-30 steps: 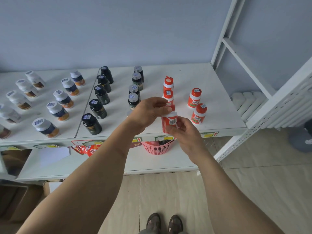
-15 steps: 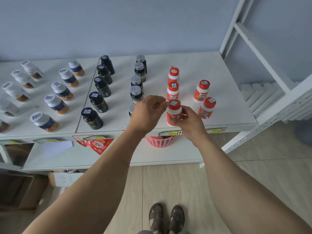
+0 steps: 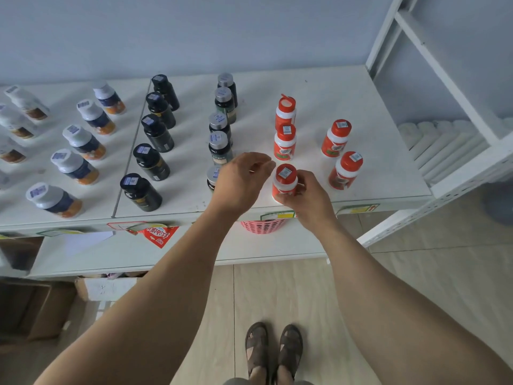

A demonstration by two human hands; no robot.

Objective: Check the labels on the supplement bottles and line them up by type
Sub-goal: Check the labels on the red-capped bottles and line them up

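The right hand [image 3: 306, 200] holds a red bottle [image 3: 285, 182] near the front edge of the white bench [image 3: 319, 87]. Its fingers curl round the bottle's side. The bottle stands up at the front of a row, with two more red bottles [image 3: 285, 141] behind it. Two other red bottles [image 3: 345, 170] stand a bit to the right. The left hand [image 3: 241, 182] is just beside the bottle and holds nothing, its fingers loosely bent. Black bottles [image 3: 151, 162] stand in a row to the left. More dark bottles with silver caps [image 3: 220, 147] stand between. White bottles [image 3: 74, 165] fill the far left. A pink basket [image 3: 263, 225] sits under the bench.
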